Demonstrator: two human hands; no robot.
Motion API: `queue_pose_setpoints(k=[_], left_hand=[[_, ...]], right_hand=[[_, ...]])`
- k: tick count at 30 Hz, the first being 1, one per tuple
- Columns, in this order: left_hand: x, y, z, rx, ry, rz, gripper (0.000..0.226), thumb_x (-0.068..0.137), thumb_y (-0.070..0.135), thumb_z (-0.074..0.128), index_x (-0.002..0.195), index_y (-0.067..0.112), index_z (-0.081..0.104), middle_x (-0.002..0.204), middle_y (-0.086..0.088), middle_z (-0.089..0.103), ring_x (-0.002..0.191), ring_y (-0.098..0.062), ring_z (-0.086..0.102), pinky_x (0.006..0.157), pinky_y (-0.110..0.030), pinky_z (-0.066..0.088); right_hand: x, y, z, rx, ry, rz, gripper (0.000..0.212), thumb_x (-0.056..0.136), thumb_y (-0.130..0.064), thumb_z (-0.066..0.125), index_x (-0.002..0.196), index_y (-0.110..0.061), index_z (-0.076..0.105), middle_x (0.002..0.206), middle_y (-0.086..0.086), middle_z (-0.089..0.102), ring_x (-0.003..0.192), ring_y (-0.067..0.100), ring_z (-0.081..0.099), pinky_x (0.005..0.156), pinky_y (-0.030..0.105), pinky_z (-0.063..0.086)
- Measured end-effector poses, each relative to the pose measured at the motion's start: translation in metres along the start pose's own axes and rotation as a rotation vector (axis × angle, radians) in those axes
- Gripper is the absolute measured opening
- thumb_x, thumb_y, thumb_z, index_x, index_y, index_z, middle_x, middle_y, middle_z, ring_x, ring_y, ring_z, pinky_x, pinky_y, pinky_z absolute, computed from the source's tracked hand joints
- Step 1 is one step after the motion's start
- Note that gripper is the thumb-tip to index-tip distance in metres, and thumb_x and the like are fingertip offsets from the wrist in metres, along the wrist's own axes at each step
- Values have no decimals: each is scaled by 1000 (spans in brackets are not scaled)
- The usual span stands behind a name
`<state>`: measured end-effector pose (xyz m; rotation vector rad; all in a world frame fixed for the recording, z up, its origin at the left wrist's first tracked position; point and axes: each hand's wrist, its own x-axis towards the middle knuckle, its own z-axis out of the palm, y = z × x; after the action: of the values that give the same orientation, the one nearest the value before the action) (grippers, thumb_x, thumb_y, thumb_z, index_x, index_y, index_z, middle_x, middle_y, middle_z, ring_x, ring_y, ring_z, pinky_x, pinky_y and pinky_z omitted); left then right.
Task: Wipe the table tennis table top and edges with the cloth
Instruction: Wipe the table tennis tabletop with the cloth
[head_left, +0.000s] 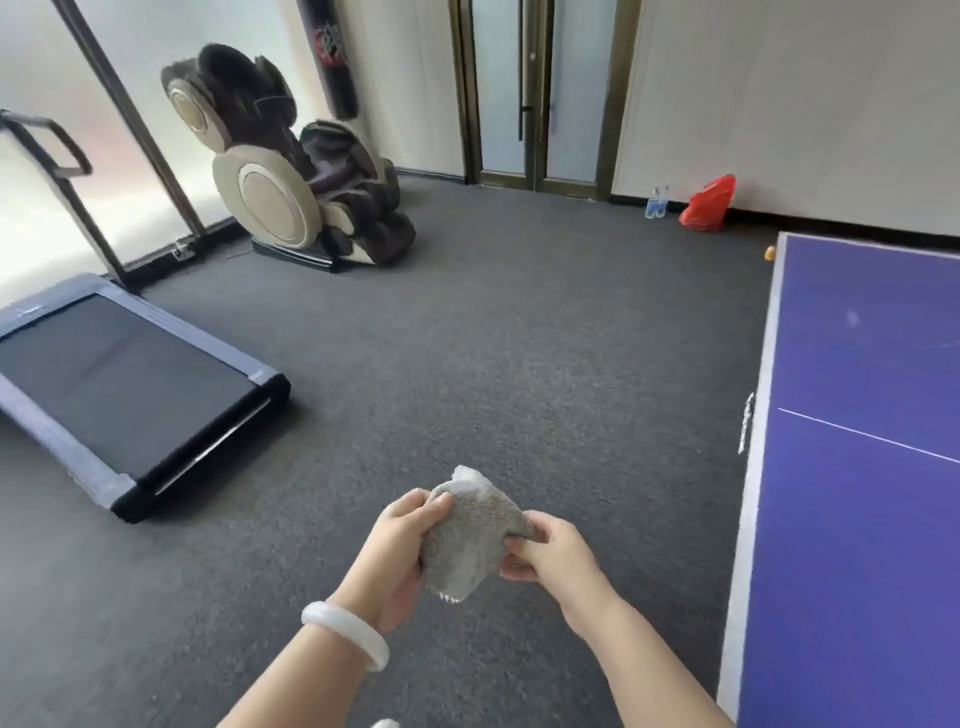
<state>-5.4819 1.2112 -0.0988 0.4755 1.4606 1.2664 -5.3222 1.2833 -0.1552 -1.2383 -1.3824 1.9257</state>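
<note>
Low at centre frame, the cloth (470, 540) hangs between left grip (397, 545) and right grip (553, 553), both pinching it, apart from the desk (857, 519) at right.

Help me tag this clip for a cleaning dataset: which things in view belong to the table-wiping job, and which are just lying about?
Job: small grey terry cloth, gripped by the left hand and right hand; blue table tennis table with white lines.
Lying about: flat grey-and-black treadmill; brown and beige massage chair; red plastic bag; clear water bottles; black punching bag.
</note>
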Motion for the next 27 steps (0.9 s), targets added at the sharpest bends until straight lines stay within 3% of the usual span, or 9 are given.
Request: queue_pose_setpoints(k=[2,6,10,13,15,18,21,24,27], left_hand=[[43,12,6,-28,-93,-56,10,89,13,62,92,4,60,85,-14,64,77,-24,64,72,-38,50],[137,43,19,-55,-266,-191,41,86,15,62,122,-5,61,110,-21,69,93,-30,69,81,-43,56],[212,76,45,-99,-486,-350,38,96,36,55,115,10,74,122,-16,69,106,-28,70,77,-38,60],[258,94,75,-73,-606,-381,43,97,44,56,118,11,72,128,-16,65,117,-28,64,85,-38,57],[283,102,99,-2,-680,-395,44,96,46,59,121,11,71,130,-15,64,122,-28,61,98,-41,51],[320,113,144,122,-742,-373,44,92,42,66,119,8,71,126,-15,67,118,-29,64,107,-46,44],[361,121,200,196,-703,-267,42,86,29,73,119,2,67,114,-18,71,104,-33,70,88,-44,55],[393,125,259,199,-672,-206,32,85,9,72,114,-2,64,104,-19,73,88,-30,72,70,-39,57],[418,129,321,226,-716,-157,24,85,-7,68,106,2,61,100,-21,70,85,-31,72,68,-38,57]], right_hand=[[28,-15,-14,-47,127,-35,12,93,8,56,96,4,67,82,8,64,80,20,59,83,46,55],[79,-53,-34,-125,362,-103,11,88,7,58,89,3,68,78,8,61,79,18,54,82,48,51],[115,-96,-52,-286,476,-182,19,91,0,62,90,-14,75,77,-15,67,72,-1,56,76,20,45],[136,-116,-80,-532,586,-194,18,93,-9,65,105,-17,76,91,-11,62,79,-1,55,73,9,39],[149,-124,-103,-598,664,-173,21,94,-12,66,109,-20,76,90,-9,53,80,-1,51,72,5,37],[171,-132,-139,-507,768,-153,27,92,-10,64,109,-27,76,86,-15,60,80,-2,57,71,5,39],[201,-142,-186,-267,785,-164,32,90,-2,60,104,-26,77,92,-16,75,88,2,67,81,18,51],[222,-154,-236,17,773,-166,38,91,2,54,101,-28,75,97,-5,77,92,13,71,79,22,55],[232,-158,-287,252,703,-142,29,97,-7,53,116,-23,68,106,5,75,94,19,72,78,27,54]])
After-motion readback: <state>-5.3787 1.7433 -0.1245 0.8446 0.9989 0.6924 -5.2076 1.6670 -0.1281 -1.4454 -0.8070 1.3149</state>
